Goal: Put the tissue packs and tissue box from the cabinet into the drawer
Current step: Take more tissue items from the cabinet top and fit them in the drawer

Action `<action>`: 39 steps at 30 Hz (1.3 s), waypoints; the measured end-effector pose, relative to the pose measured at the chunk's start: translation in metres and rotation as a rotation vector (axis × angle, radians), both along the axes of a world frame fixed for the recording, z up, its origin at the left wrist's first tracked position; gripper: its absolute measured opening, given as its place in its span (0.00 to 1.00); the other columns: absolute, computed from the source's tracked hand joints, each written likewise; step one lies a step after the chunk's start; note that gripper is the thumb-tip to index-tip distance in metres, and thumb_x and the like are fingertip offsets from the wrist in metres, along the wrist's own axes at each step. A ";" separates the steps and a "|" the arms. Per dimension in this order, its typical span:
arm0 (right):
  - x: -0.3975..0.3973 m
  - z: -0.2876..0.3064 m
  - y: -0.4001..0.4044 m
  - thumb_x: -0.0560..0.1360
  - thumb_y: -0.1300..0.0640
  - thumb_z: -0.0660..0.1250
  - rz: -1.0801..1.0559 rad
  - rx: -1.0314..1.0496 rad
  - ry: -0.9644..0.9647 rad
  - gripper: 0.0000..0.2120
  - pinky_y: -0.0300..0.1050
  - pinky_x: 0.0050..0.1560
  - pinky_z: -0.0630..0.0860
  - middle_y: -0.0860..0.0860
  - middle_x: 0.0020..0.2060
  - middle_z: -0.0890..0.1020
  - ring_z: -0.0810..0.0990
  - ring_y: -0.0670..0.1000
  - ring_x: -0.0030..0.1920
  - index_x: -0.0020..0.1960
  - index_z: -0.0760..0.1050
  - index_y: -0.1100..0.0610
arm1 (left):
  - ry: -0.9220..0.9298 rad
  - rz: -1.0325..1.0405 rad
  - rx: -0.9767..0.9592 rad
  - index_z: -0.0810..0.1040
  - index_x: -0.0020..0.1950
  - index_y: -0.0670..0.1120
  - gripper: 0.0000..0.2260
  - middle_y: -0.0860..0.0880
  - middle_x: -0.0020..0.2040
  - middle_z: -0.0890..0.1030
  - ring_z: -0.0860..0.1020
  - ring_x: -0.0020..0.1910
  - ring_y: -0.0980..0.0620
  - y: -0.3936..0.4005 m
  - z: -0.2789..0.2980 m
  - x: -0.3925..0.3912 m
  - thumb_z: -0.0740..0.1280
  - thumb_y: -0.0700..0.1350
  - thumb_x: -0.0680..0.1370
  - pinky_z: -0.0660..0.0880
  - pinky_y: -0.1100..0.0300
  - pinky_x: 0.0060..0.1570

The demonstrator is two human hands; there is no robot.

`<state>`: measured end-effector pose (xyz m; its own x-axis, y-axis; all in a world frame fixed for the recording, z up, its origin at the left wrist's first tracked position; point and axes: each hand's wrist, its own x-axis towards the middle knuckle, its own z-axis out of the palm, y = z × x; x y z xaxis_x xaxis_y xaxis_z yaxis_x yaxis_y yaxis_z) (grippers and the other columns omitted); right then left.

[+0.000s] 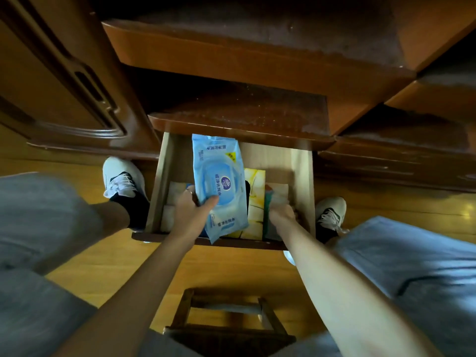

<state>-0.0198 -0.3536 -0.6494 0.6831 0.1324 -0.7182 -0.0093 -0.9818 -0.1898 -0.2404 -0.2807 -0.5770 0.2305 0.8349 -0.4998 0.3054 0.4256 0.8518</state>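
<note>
The blue wipes pack [219,186] hangs over the open drawer [301,176], held by the left hand [192,215] — thumb pressed on its face near the lid flap, the other fingers [190,189] curled behind its left edge. Its long axis runs near-to-far, tilted a little so the far end leans left; the printed face and the oval lid look up at the camera, and the near end overhangs the drawer's front rail [180,237]. It seems not yet set down.

Just right of it, inside the drawer, a yellow tissue pack [255,199] lies with its long axis also near-to-far. Further right the right hand [282,217] reaches down onto a green-and-pale pack [273,202]; its fingers point down into the drawer and I cannot tell whether they grip the pack or only press it. Pale packs [172,194] lie at the drawer's left side.

The risks, as I judge them: the grip sits low and to one side on a soft, slick pack, so it could sag or slip out — and if released where it is, the overhanging near end may catch on the front rail and stop the drawer from closing. The drawer already looks crowded near its front, so the pack may end up on top of the others.
</note>
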 end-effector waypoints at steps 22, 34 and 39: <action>0.026 0.072 -0.044 0.80 0.51 0.70 0.144 0.536 -0.225 0.16 0.37 0.40 0.78 0.51 0.56 0.81 0.82 0.51 0.55 0.63 0.73 0.56 | 0.089 -0.069 -0.151 0.76 0.60 0.44 0.08 0.45 0.55 0.81 0.81 0.52 0.47 0.002 -0.013 0.038 0.63 0.45 0.83 0.80 0.49 0.49; 0.027 0.098 -0.049 0.78 0.55 0.74 -0.228 0.799 -0.041 0.15 0.52 0.55 0.81 0.48 0.57 0.84 0.82 0.48 0.57 0.64 0.78 0.52 | 0.129 0.015 -0.169 0.74 0.60 0.42 0.08 0.43 0.52 0.80 0.79 0.45 0.47 -0.001 -0.014 0.038 0.62 0.40 0.82 0.79 0.45 0.50; 0.000 0.100 -0.030 0.77 0.59 0.74 -0.222 0.884 0.265 0.15 0.45 0.51 0.80 0.47 0.56 0.86 0.83 0.45 0.56 0.62 0.79 0.50 | 0.060 0.019 -0.243 0.75 0.55 0.46 0.04 0.48 0.49 0.81 0.81 0.44 0.52 -0.002 -0.018 0.039 0.61 0.42 0.83 0.76 0.61 0.33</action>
